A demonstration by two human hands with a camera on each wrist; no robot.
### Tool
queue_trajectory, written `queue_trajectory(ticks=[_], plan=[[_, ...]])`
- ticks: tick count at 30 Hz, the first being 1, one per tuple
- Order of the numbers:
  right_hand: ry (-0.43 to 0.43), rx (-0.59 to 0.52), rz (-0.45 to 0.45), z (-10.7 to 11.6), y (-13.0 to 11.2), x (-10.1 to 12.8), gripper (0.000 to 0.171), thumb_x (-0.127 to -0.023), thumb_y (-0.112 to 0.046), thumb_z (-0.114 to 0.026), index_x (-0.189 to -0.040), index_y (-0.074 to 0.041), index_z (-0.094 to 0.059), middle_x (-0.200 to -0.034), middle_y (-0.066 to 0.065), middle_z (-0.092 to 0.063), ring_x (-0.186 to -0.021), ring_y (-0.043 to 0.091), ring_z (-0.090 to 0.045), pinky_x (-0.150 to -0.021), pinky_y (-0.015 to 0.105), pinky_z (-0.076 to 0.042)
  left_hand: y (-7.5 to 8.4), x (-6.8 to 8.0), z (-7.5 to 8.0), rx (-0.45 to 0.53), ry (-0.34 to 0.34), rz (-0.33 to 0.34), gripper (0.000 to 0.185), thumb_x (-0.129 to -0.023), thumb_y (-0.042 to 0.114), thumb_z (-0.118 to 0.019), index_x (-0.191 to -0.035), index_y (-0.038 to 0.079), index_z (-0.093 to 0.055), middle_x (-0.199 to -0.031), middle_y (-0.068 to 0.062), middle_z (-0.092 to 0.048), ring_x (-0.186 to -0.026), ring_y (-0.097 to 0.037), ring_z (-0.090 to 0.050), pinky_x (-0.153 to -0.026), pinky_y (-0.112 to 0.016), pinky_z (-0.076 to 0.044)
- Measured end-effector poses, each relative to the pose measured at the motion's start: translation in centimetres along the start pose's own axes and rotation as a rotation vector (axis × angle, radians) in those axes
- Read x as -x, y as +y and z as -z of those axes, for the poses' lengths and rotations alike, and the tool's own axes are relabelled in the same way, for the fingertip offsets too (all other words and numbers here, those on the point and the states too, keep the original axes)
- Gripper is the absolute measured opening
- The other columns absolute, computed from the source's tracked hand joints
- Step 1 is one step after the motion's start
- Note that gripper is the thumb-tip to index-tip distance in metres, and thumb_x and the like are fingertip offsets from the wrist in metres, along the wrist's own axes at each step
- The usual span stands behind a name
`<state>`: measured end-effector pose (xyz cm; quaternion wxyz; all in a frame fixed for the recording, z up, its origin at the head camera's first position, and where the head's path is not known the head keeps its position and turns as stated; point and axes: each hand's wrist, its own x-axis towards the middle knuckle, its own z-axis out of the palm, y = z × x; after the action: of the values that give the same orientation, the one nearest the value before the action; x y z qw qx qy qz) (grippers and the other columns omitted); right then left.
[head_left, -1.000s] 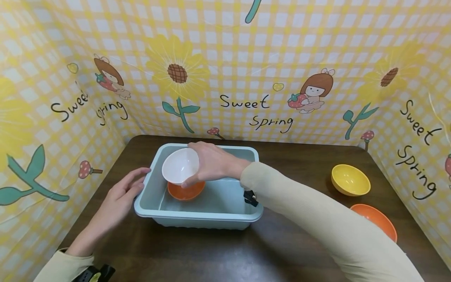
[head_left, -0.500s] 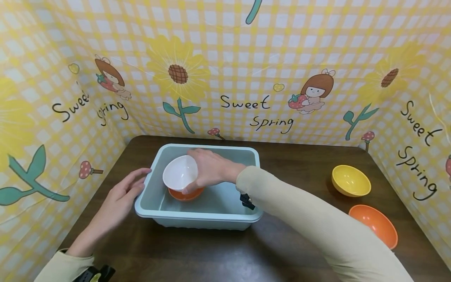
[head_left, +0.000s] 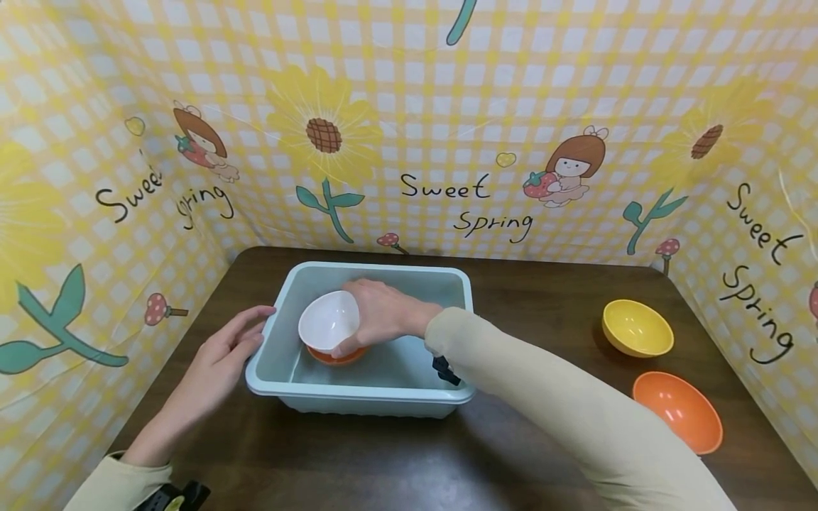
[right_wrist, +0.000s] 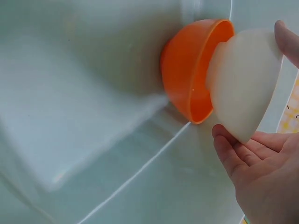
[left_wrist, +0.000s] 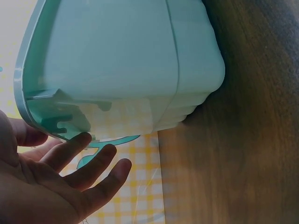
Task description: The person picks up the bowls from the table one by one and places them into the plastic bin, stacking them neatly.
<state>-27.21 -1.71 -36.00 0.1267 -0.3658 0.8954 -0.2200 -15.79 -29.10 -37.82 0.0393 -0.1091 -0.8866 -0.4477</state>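
My right hand (head_left: 386, 312) pinches a white bowl (head_left: 326, 323) by its rim, inside the light-blue plastic tub (head_left: 358, 389). Below it is an orange bowl (right_wrist: 184, 70) at the tub's left part. In the right wrist view the foot of the white bowl sits within the orange bowl's mouth; whether they touch is hard to tell. At the tub's left end, my left hand (head_left: 220, 358) rests against the outside of the rim. The left wrist view shows its fingers (left_wrist: 100, 165) loosely extended under that rim.
A yellow bowl (head_left: 637, 328) and a larger orange bowl (head_left: 680, 411) stand at the right of the dark wooden table (head_left: 537, 291). A yellow checked cloth (head_left: 434, 128) with flower prints encloses the back and sides.
My right hand has lowered the white bowl toward the orange bowl in the tub, covering more of it. The left hand stays at the tub's rim.
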Motion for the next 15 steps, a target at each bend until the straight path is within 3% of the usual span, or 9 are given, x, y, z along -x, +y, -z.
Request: queue_trajectory(ticks=[8,15], plan=[[-0.005,0.028,-0.021,-0.53,0.24,-0.20,0.091,-0.078,-0.060,-0.085,-0.147,-0.011,-0.051,-0.131,0.003,-0.057,-0.113,0.017,-0.054,-0.093,0.034,-0.051,-0.04,0.02,0.02,0.013,-0.003,0.002,0.042,-0.115,0.019,-0.044,-0.155,0.008,-0.047,-0.149,-0.022,-0.057,-0.134,-0.038,-0.054,-0.085,-0.013,-0.047],[-0.021,0.035,-0.029,-0.99,0.15,-0.32,0.090,-0.078,-0.059,-0.086,-0.146,-0.010,-0.052,-0.131,0.005,-0.059,-0.111,0.017,-0.056,-0.091,0.034,-0.052,-0.20,0.07,0.00,0.011,0.006,-0.004,0.041,-0.114,0.020,-0.046,-0.154,0.008,-0.049,-0.147,-0.021,-0.058,-0.127,-0.006,-0.058,-0.085,-0.013,-0.047]])
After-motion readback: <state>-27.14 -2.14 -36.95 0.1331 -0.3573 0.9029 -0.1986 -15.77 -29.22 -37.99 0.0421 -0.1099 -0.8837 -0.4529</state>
